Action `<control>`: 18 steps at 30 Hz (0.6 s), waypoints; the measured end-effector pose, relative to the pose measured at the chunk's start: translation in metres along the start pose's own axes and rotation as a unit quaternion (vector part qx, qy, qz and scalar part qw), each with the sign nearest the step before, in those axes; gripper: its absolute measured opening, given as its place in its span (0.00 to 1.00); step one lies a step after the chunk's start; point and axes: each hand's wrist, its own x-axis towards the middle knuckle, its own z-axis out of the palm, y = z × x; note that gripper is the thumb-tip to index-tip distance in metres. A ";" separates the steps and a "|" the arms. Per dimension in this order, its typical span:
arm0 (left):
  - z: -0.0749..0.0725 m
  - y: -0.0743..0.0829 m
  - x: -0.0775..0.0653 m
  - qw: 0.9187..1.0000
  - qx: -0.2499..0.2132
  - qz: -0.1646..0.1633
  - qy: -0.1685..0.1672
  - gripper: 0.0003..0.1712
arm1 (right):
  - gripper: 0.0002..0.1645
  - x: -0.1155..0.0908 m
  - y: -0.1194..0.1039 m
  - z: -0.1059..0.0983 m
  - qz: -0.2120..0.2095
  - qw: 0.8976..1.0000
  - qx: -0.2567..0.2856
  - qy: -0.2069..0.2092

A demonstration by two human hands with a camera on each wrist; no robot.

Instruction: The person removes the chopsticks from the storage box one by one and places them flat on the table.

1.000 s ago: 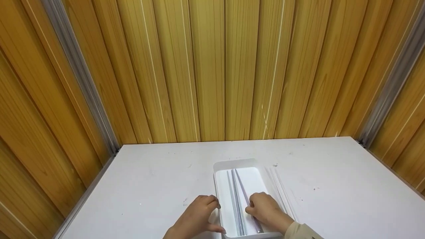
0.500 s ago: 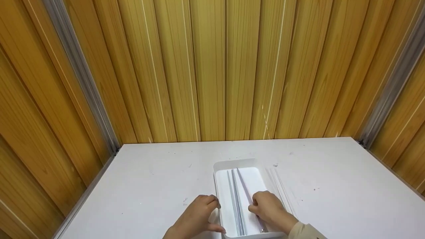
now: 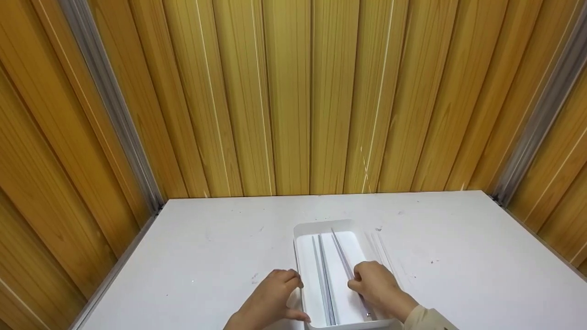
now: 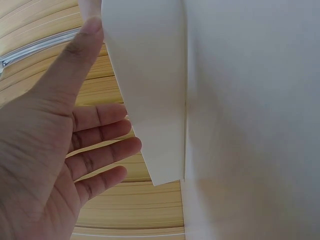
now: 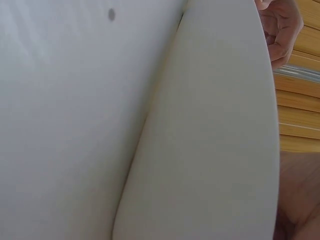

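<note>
A white rectangular tray lies lengthwise on the table in the head view. My left hand rests against its left side, thumb at the near corner; the left wrist view shows the thumb touching the tray wall and the other fingers extended beside it. With curled fingers my right hand pinches a purplish chopstick over the tray's right half, its far tip in front of the back wall. Grey chopsticks lie in the left half. In the right wrist view the tray wall hides the held chopstick.
Pale streaks run along the table right of the tray; I cannot tell whether they are sticks or reflections. The white table has small marks. Wood-patterned panels stand behind and beside it, with metal posts at the corners.
My right hand has moved slightly right and away from me, taking the purplish chopstick away from the grey ones. The left hand and the tray stay in place.
</note>
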 end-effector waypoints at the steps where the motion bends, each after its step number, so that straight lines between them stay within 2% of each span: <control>1: 0.000 0.000 0.000 1.000 0.001 0.000 -0.001 0.34 | 0.11 0.000 0.001 -0.001 0.003 1.000 -0.001 0.000; 9: -0.002 0.001 0.000 1.000 -0.005 -0.007 -0.010 0.34 | 0.13 -0.002 0.002 -0.009 0.031 0.999 -0.034 0.010; 18: -0.002 0.001 0.000 1.000 -0.002 -0.007 -0.009 0.34 | 0.16 -0.005 0.007 -0.015 0.062 0.997 -0.040 0.023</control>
